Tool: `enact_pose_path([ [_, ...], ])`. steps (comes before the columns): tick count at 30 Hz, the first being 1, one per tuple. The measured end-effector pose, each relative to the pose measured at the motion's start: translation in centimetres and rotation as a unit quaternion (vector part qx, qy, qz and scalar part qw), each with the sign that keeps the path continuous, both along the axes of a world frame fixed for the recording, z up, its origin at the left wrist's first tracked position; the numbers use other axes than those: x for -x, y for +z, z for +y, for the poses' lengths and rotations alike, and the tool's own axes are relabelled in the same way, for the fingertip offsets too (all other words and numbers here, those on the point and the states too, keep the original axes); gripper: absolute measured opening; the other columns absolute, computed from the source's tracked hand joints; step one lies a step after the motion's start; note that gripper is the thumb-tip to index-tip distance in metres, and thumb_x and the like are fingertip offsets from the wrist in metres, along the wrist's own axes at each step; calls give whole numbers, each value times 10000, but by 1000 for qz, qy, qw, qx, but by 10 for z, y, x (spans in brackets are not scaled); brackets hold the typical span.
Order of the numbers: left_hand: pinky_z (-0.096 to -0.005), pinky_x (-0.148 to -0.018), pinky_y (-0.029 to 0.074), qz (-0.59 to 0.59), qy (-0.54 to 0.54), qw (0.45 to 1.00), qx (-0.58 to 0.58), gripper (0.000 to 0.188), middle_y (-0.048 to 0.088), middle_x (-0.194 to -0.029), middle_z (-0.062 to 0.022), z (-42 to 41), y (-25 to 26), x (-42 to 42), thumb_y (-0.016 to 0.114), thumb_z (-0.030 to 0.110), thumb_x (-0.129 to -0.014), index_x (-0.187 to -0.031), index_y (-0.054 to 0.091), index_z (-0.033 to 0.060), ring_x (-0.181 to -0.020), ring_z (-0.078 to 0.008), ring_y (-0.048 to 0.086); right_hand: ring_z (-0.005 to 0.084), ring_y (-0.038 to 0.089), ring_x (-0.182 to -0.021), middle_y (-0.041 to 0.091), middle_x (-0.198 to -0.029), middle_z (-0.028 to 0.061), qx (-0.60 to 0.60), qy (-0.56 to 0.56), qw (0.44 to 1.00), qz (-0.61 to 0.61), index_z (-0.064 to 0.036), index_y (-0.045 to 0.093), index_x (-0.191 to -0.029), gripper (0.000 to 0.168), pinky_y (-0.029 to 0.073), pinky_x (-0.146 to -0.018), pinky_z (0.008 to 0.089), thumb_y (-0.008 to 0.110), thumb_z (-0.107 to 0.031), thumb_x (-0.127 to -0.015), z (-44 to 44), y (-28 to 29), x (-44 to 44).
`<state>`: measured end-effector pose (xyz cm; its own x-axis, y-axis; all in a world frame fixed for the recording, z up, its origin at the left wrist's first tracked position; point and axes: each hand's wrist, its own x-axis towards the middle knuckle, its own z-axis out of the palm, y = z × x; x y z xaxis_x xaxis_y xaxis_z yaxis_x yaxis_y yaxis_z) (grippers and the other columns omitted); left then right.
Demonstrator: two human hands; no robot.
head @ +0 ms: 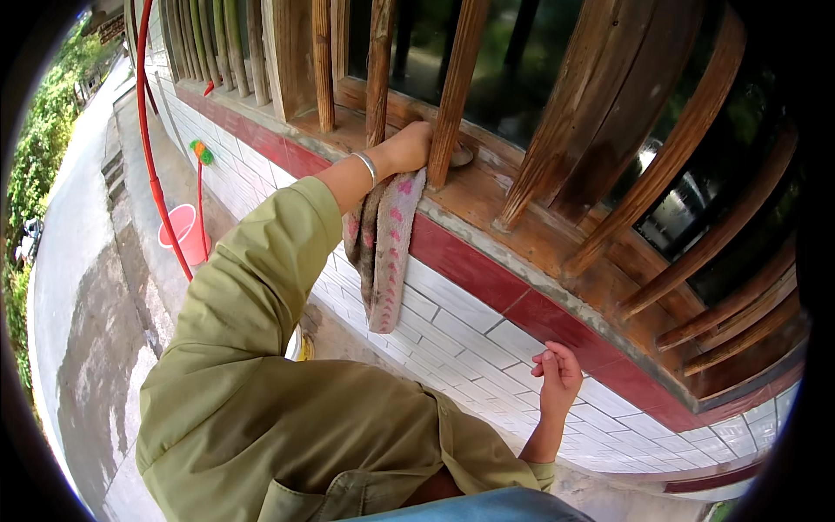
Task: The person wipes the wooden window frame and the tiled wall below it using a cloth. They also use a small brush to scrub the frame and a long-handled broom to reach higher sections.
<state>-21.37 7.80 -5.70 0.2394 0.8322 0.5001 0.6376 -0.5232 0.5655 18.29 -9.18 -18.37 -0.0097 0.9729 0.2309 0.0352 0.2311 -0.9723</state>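
My left hand (409, 147), with a silver bangle at its wrist, reaches between the wooden window bars (455, 91) at the sill. It is closed on a grey-brown towel with pink marks (391, 261), which hangs over the sill's edge against the tiled wall. The fingertips are hidden behind a bar. Just right of that bar, a small rounded metallic thing (462, 155) lies partly hidden on the wooden sill (483, 179). My right hand (558, 372) hangs loosely curled before the wall, below the red tile band (470, 264), with nothing in it.
At the left, a pink bucket (189, 235) stands on the concrete near a red-handled brush with green and orange bristles (201, 152). A red hose or pole (149, 156) crosses above them. A container (301, 346) is partly hidden below my left arm. Glass panes lie behind the bars.
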Motion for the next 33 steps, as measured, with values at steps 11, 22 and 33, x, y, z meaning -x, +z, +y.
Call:
enact_pose_path([
  [11,-338,-635,507,3,218,976,-22,186,634,-776,-139,-99,-5,-3,558,169,-855,-892,590,-11,-729,-259,626,90,537,-568,627,-738,77,31,-44,999,-5,0,600,-1007,151,447,-546,208,553,-44,-870,-24,-18,-17],
  [22,-325,-783,451,-586,-51,808,-21,181,610,-901,-101,-102,13,-112,523,180,-913,-899,570,5,-885,-204,583,90,532,-569,628,-733,78,30,-48,998,19,-4,602,-1000,145,434,-547,205,554,-57,-874,-32,-20,-36],
  [33,-428,-789,441,-116,252,948,-155,192,576,-923,-278,-6,-18,-113,524,90,-816,-910,566,-73,-884,-439,548,94,535,-574,622,-733,77,52,-14,997,49,-1,597,-1003,147,431,-548,206,549,-71,-883,-29,-40,-63],
])
